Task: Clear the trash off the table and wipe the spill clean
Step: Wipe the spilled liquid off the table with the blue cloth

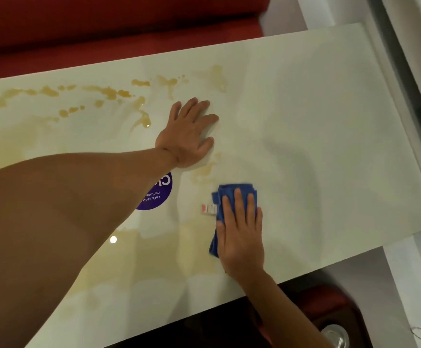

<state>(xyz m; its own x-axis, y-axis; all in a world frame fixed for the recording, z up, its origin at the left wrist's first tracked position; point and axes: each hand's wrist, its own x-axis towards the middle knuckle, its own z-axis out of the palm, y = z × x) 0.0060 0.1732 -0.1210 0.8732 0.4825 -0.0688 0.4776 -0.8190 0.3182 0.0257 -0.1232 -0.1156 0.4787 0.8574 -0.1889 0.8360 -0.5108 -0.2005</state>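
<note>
Our right hand point(242, 229) presses flat, fingers straight, on the folded blue cloth point(229, 197) atop the glossy white table point(329, 121); our left hand point(189, 133) lies flat, open, beside the tan spill point(109, 92).

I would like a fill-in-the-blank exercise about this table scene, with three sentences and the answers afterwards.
1. The right hand presses a folded cloth whose colour is ____.
2. The left hand lies flat and open on the white ____.
3. The round sticker partly hidden by the left forearm is ____ in colour.

Missing words: blue; table; purple
</note>
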